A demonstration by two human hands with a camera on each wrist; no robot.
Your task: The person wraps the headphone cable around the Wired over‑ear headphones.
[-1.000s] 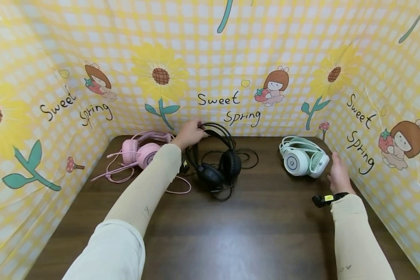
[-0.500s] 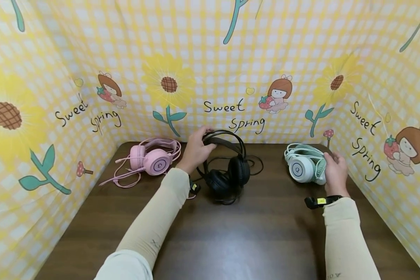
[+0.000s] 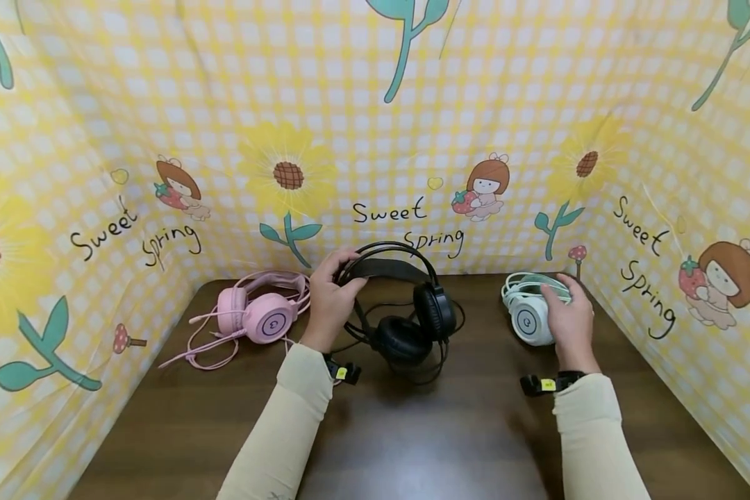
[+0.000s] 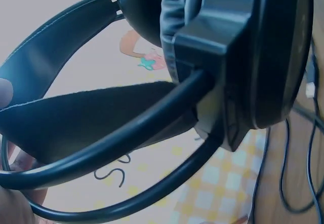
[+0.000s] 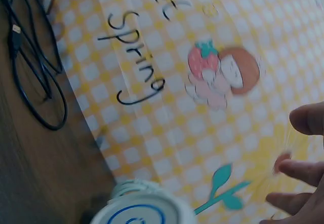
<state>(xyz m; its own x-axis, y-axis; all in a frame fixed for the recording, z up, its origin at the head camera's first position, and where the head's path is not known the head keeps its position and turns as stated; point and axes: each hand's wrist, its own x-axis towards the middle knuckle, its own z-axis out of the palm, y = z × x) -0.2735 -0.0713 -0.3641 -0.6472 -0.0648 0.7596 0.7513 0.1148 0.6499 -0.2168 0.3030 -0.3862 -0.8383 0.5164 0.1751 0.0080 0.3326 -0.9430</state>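
Black over-ear headphones [image 3: 403, 340] are in the middle of the head view, tilted, with their thin double headband up. My left hand [image 3: 330, 302] grips the left side of that headband, thumb toward me. Close up in the left wrist view, the black headphones [image 4: 217, 46] show an ear cup, the padded strap and the tubular bands. At the right lie white and mint-green headphones [image 3: 530, 323]. My right hand [image 3: 570, 323] is over their right part and hides it. In the right wrist view this hand's fingers [image 5: 304, 173] are spread and hold nothing.
Pink headphones [image 3: 269, 319] with a coiled cable lie at the left, close to my left hand. A black cable [image 5: 38, 67] trails on the brown table [image 3: 425, 444]. A yellow checked cloth [image 3: 387, 153] walls in the back and both sides.
My left hand has drawn the black headphones up and a little toward me. My right hand has moved left, from beside the mint-green headphones to over them. The head view has shifted slightly.
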